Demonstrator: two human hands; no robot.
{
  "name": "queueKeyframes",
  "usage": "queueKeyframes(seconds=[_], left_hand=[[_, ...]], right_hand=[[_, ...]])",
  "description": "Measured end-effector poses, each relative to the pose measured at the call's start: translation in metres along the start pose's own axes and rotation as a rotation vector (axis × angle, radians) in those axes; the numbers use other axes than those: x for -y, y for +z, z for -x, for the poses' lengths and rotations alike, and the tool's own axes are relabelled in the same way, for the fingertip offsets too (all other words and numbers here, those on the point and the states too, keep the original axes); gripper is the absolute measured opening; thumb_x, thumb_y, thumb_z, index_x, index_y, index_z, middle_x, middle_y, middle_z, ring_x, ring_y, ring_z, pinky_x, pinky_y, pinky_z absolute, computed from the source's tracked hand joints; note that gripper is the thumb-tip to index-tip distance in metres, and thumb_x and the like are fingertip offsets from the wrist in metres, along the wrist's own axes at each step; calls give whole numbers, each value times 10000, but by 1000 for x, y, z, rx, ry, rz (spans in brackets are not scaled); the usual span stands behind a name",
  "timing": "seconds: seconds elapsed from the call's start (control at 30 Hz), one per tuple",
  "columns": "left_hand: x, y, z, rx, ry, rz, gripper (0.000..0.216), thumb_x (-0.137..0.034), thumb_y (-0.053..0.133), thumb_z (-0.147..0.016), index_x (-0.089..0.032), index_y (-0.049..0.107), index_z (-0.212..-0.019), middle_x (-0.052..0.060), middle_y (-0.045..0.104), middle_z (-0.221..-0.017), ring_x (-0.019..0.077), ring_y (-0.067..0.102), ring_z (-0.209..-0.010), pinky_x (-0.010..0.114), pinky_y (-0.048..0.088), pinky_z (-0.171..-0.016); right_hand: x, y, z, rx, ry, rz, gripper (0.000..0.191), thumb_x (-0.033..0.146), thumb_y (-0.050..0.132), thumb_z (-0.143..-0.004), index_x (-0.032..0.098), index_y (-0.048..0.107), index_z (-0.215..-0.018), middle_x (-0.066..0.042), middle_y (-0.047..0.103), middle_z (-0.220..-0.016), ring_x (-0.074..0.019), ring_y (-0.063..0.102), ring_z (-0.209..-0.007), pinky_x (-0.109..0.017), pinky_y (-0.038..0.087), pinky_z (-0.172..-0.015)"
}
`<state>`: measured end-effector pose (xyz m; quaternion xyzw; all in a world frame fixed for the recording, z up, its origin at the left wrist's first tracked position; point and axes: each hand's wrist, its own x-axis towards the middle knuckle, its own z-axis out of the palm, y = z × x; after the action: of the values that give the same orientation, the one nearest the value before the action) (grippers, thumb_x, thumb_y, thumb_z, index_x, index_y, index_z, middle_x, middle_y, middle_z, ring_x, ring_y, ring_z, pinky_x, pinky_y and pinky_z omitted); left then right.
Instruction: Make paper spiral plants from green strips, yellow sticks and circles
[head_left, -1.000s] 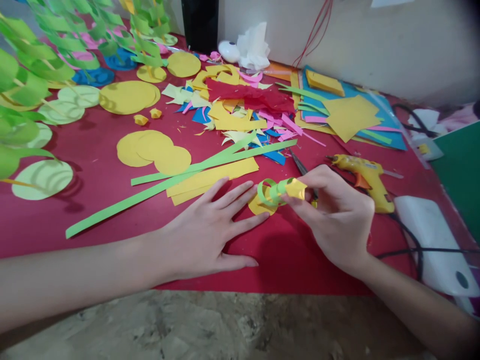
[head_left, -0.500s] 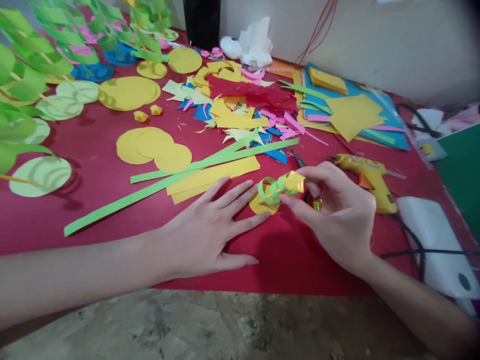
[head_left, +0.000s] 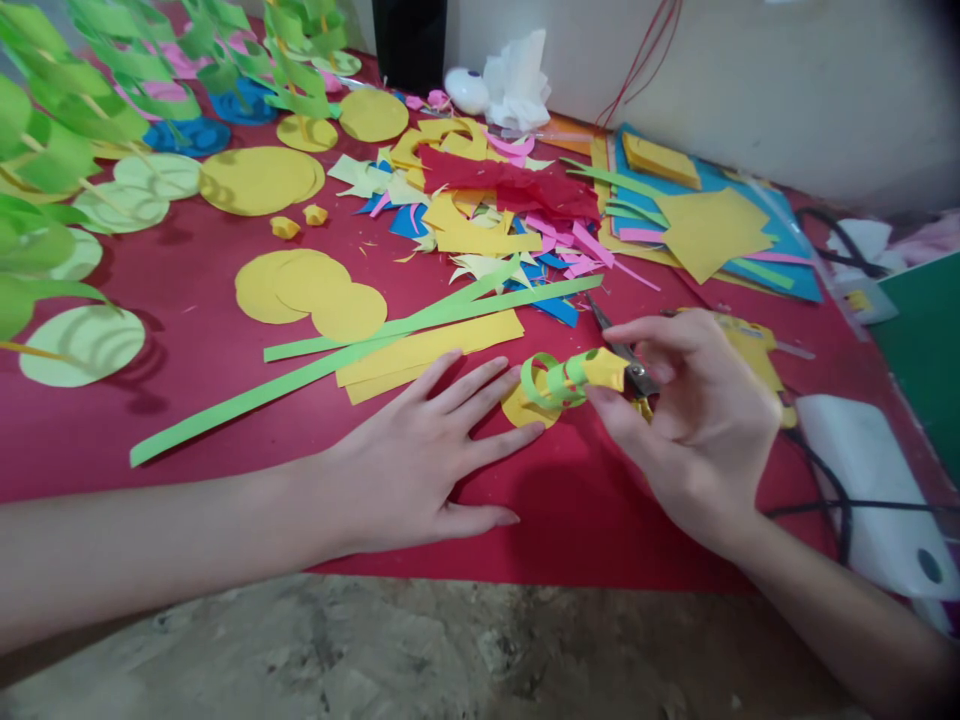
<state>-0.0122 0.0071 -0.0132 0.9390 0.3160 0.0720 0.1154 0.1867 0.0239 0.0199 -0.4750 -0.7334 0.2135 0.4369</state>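
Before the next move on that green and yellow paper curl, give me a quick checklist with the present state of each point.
1. Right hand grips the yellow rolled end of the curl: ok, pinched between fingertips.
2. Green curled strip is wound round the roll: ok, loops visible.
3. Left hand steadies the yellow disc: ok, fingertips rest on its edge, palm flat on the red mat.
4. Curl is joined to the disc: cannot tell, the contact is hidden.
5. Scissors are clear of the fingers: not ok, the blades lie right behind the right hand.
6. Glue gun is within reach: ok, just behind the right hand, partly hidden.
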Motion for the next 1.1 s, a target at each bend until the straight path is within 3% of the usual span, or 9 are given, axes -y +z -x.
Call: queueKeyframes(seconds=[0.17, 0.47, 0.67, 1.1], left_hand=[[-1, -1, 0, 3, -5, 22, 592, -575, 307, -816, -266, 292, -1321, 131, 204, -1428, 302, 131, -1321, 529, 127, -1035], [0, 0, 0, -13, 1, 27, 598, -568, 332, -812, -259, 289, -1323, 132, 200, -1429, 307, 147, -1316, 539, 131, -1034], [0, 0, 1, -10, 0, 17, 598, -568, 327, -814, -251, 299, -1320, 133, 206, -1427, 305, 142, -1318, 536, 126, -1036], [0, -1, 1, -17, 9, 37, 574, -541, 355, -817, -254, 312, -1313, 123, 204, -1430, 300, 133, -1320, 524, 142, -1041]], right_hand=[[2, 2, 0, -71, -38, -59, 385, 117, 638, -616, 241, 523, -961, -31, 402, -761, -167, 367, -675, -324, 353, -610], [-2, 4, 2, -38, -43, -15, 311, 130, 650, -636, 231, 534, -906, -35, 515, -832, -200, 485, -811, -342, 399, -667], [-3, 2, 3, -32, -20, -3, 218, 134, 626, -674, 247, 572, -852, -42, 570, -804, -214, 516, -775, -383, 427, -694], [-3, 4, 5, -46, -61, 19, 249, 76, 642, -655, 248, 612, -832, -26, 609, -780, -189, 519, -736, -375, 442, -683]])
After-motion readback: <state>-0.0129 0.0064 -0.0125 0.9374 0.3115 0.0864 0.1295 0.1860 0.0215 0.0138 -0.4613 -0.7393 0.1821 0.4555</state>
